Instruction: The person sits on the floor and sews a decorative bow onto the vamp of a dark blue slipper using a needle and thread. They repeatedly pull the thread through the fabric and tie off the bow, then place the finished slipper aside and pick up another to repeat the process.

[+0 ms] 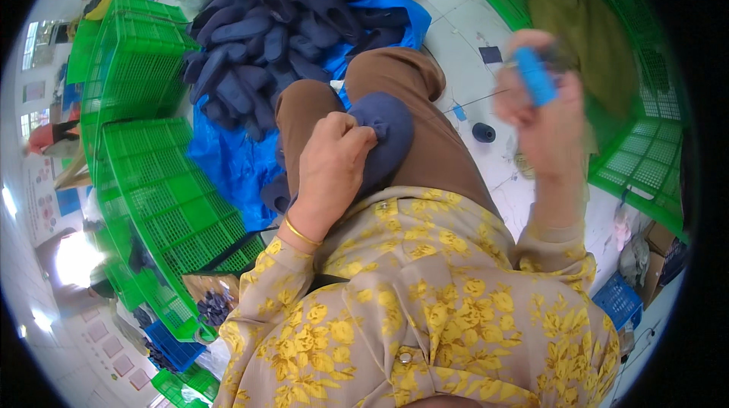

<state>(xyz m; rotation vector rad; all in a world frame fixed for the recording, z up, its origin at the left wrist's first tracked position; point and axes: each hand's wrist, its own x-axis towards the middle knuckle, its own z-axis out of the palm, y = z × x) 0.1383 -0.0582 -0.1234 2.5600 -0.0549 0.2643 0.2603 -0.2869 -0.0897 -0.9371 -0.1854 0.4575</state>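
Observation:
On my lap lies a navy slipper [391, 123]. My left hand [334, 161] is closed on it, with the fingers bent and pinching the dark material near a small gathered lump. Off to the right and raised, apart from the slipper, my right hand [539, 112] is smeared by motion. Its fingers are curled round a small bright blue object [536, 76], whose kind is too blurred to tell; a darker part beside it is also unclear. Beyond my knees a large heap of navy slippers [266, 28] rests on blue plastic sheeting [228, 154].
Green plastic crates [167, 188] stand along my left. Another green crate [645, 157] at the right holds olive cloth [581, 28]. A dark spool [484, 132] and scraps lie on the white tiled floor [456, 51]. A blue basket [616, 299] stands at the lower right.

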